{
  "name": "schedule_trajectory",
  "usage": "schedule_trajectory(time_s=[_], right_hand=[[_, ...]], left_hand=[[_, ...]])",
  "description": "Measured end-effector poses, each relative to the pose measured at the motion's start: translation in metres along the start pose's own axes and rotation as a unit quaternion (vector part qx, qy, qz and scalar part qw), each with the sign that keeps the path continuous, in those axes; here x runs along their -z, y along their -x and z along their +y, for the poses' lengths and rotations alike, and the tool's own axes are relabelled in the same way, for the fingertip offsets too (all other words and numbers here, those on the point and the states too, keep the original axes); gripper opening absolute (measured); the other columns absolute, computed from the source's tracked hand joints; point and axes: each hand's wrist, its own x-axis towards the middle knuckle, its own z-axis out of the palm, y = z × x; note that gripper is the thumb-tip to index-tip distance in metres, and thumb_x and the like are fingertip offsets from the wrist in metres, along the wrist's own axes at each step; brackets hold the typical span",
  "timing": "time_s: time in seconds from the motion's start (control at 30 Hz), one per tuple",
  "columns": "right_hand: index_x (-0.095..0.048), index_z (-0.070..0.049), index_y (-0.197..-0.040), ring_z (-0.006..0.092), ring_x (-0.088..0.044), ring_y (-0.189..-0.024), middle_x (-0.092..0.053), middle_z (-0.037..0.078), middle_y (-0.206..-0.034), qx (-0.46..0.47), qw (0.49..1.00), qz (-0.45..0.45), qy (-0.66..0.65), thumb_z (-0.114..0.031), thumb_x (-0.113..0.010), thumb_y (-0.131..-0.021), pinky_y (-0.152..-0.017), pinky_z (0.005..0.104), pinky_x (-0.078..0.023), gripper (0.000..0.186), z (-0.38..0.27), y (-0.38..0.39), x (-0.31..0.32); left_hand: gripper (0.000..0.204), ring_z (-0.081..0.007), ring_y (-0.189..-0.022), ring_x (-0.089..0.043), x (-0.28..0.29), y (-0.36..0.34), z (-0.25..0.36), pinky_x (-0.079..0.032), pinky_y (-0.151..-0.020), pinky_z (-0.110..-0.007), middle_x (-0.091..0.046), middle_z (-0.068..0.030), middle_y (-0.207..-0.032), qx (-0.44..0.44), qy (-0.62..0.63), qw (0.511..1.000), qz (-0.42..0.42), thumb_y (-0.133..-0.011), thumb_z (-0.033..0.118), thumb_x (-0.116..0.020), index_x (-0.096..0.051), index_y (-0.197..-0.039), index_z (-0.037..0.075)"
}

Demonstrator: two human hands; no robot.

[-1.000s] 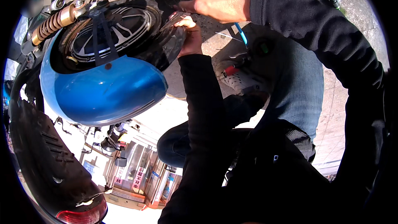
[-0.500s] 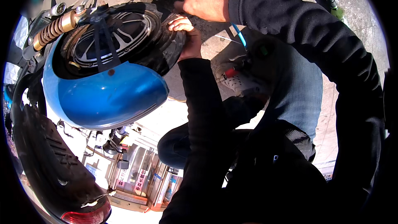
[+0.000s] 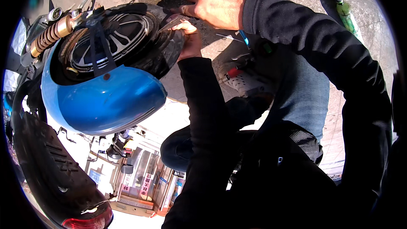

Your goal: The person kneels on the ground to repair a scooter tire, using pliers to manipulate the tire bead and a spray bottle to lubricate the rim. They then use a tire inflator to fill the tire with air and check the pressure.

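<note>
A spoked wheel (image 3: pixel 114 38) with a black tyre (image 3: pixel 167 59) lies on its side under a glossy blue fender (image 3: pixel 110 101). My left hand (image 3: pixel 190 40) is at the right side of the tyre, fingers curled over its edge around a greyish flap. Just above and to the right, my right hand (image 3: pixel 220 4) is bent with its fingers pointing left toward the tyre. Its fingertips are closed and partly shaded, so what they hold is hidden. A light-blue hose-like piece (image 3: pixel 244 38) shows below this hand, with more blue above it.
A copper-coloured spring shock absorber (image 3: pixel 51 38) stands left of the wheel. A black rear body panel (image 3: pixel 55 157) with a red tail light (image 3: pixel 89 220) fills the lower left. A green bottle (image 3: pixel 347 17) lies at upper right. Shelves (image 3: pixel 140 178) stand below the fender.
My right hand has shifted slightly right and down in the picture, a little away from the tyre. The left hand stays at the tyre edge. The whole view has shifted slightly.
</note>
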Motion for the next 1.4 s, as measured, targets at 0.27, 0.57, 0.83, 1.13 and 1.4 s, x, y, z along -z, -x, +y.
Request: schedule_trajectory(time_s=[0.27, 0.57, 0.83, 1.13, 1.4], right_hand=[[-0.072, -0.008, -0.107, 0.0289, -0.073, -0.1, -0.071, 0.014, -0.108, 0.001, 0.998, 0.07, -0.004, -0.023, -0.068, -0.089, -0.085, 0.04, -0.06, 0.023, -0.01, 0.01, -0.003], [-0.07, -0.007, -0.081, 0.0309, -0.07, -0.071, -0.069, 0.013, -0.075, 0.067, 0.985, 0.15, -0.058, -0.02, -0.059, -0.085, -0.063, 0.0421, -0.056, 0.018, 0.017, 0.002, 0.006], [-0.073, -0.008, -0.082, 0.0292, -0.071, -0.077, -0.071, 0.011, -0.082, 0.061, 0.987, 0.142, -0.041, -0.021, -0.061, -0.083, -0.07, 0.0402, -0.057, 0.019, 0.017, -0.021, -0.002], [-0.074, -0.01, -0.082, 0.0275, -0.071, -0.073, -0.071, 0.009, -0.078, 0.099, 0.974, 0.205, -0.019, -0.022, -0.062, -0.082, -0.067, 0.0385, -0.057, 0.017, 0.034, -0.021, 0.002], [-0.076, -0.011, -0.075, 0.0266, -0.073, -0.073, -0.072, 0.009, -0.074, 0.172, 0.966, 0.194, -0.001, -0.022, -0.065, -0.076, -0.064, 0.0379, -0.057, 0.016, 0.031, -0.021, 0.019]], left_hand=[[0.007, -0.0181, -0.067, -0.067, -0.002, 0.005, -0.004, -0.06, -0.068, -0.032, -0.067, -0.0067, -0.076, 0.013, -0.024, 0.999, -0.043, -0.08, 0.004, -0.061, -0.065, -0.085, 0.0], [0.007, -0.0217, -0.07, -0.067, 0.002, -0.001, -0.006, -0.06, -0.065, -0.032, -0.067, -0.0118, -0.077, -0.012, 0.009, 1.0, 0.007, -0.078, 0.0, -0.062, -0.064, -0.083, -0.003], [0.01, -0.0209, -0.073, -0.067, -0.002, 0.0, -0.003, -0.059, -0.067, -0.032, -0.064, -0.0114, -0.08, 0.101, 0.078, 0.992, -0.01, -0.083, 0.002, -0.057, -0.059, -0.091, -0.003], [0.01, -0.0202, -0.072, -0.066, -0.002, -0.009, -0.008, -0.058, -0.068, -0.031, -0.065, -0.0102, -0.084, 0.143, 0.081, 0.986, -0.021, -0.086, 0.002, -0.055, -0.058, -0.095, -0.003], [0.018, -0.0187, -0.078, -0.064, 0.01, -0.011, 0.016, -0.054, -0.074, -0.032, -0.062, -0.0072, -0.086, 0.163, 0.111, 0.98, -0.037, -0.084, 0.011, -0.058, -0.061, -0.098, 0.0]])
